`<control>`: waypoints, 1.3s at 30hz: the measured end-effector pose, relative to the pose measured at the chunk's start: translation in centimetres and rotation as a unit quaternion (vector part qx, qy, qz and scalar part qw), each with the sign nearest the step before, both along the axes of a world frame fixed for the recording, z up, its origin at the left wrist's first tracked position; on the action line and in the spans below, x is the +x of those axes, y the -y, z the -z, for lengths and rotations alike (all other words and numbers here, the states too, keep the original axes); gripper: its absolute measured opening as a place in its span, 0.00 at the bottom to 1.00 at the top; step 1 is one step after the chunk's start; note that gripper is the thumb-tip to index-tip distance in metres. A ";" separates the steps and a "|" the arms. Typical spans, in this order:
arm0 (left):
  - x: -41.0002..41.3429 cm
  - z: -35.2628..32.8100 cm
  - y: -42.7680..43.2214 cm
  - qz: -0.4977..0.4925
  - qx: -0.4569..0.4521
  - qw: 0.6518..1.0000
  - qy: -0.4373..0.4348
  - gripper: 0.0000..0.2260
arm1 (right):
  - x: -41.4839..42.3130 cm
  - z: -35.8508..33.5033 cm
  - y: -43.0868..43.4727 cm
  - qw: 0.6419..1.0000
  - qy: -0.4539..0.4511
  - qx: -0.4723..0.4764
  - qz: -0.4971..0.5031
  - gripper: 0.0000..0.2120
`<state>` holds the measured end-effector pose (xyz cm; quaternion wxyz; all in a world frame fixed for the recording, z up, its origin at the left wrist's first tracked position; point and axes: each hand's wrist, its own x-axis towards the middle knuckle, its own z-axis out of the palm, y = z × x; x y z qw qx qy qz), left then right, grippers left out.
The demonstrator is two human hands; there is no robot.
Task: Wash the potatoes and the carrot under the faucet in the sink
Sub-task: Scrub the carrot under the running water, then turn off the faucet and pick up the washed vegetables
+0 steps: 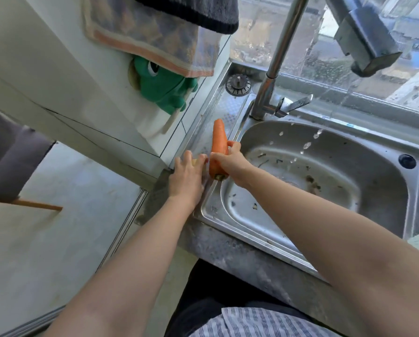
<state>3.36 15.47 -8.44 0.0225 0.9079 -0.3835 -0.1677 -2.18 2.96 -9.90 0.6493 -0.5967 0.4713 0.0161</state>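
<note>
My right hand (230,164) is shut on an orange carrot (218,139), held upright above the left rim of the steel sink (264,229), tip pointing away from me. My left hand (188,177) reaches onto the ledge left of the sink, fingers curled over a pale potato (196,161) that is mostly hidden beneath them. The faucet (276,59) rises behind the sink, its spout head (366,42) at the upper right. Water drops fall from it toward the basin, right of the carrot.
Bits of dirt lie on the sink bottom. A drain plug (238,84) rests on the ledge at the back left. A green frog-shaped holder (166,87) and a towel (150,32) hang on the white wall at left. A window runs behind the faucet.
</note>
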 end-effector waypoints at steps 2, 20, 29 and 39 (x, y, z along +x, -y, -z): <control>-0.2 0.0 -0.4 -0.011 -0.010 1.000 0.002 0.26 | 0.4 0.0 -0.8 0.999 -0.020 -0.040 -0.022 0.36; -3.7 -1.5 7.1 0.093 -0.146 0.985 -0.012 0.10 | -7.9 -1.5 6.6 0.998 0.020 -0.029 0.051 0.13; -3.4 -1.8 15.7 -0.008 -0.113 0.981 -0.160 0.17 | -8.4 -3.5 14.7 0.983 0.073 -0.043 0.160 0.09; -0.1 -3.0 21.1 -0.030 -0.221 0.959 -0.177 0.35 | -3.7 -1.2 20.7 0.993 -0.028 -0.051 0.102 0.16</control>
